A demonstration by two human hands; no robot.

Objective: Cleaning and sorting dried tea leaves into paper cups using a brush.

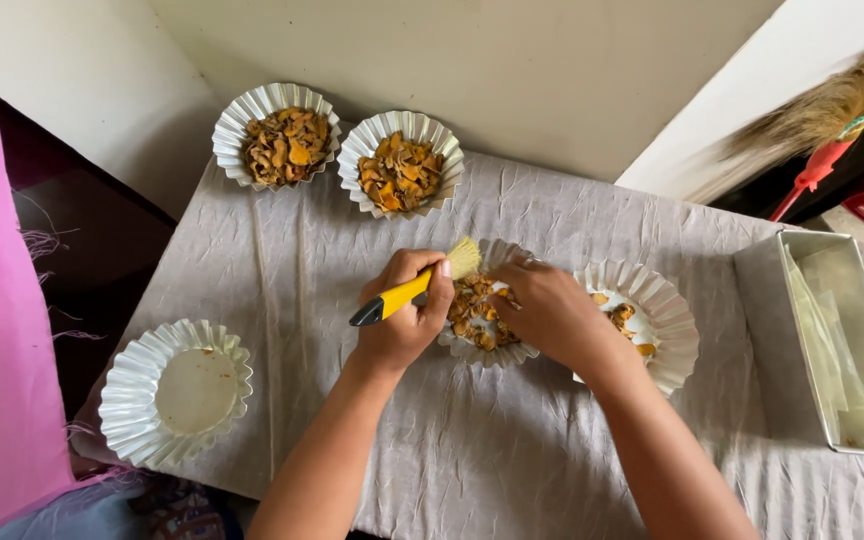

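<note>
While the head camera looks straight down, these lines tell what it shows.

Head view, left hand: the left hand (404, 315) is closed tight around the yellow handle of a brush (417, 287). The pale bristles point up over the middle plate.

Head view, right hand: the right hand (549, 310) lies on the middle plate (484, 352), fingers bent down among the pieces. I cannot tell if it pinches one.

Head view, middle plate: it sits near the middle of the table (472, 450), just under both hands. It holds orange and brown dried pieces (472, 310).

Head view, full plates: two paper plates (275, 135) and (401, 163) sit side by side at the far edge of the table. Both are heaped with dried pieces, so they look done.

Head view, plate by the right wrist: this plate (657, 310) touches the middle one. Only a few pieces lie in it, so it looks partly done.

Head view, empty plate: one plate (174, 392) sits at the near left corner with nothing but a stain. It looks like it is left to do.

Head view, tray: a metal tray (837, 340) sits at the right edge, well apart from the hands.

Head view, broom: a broom (822, 115) leans past the far right corner.
</note>
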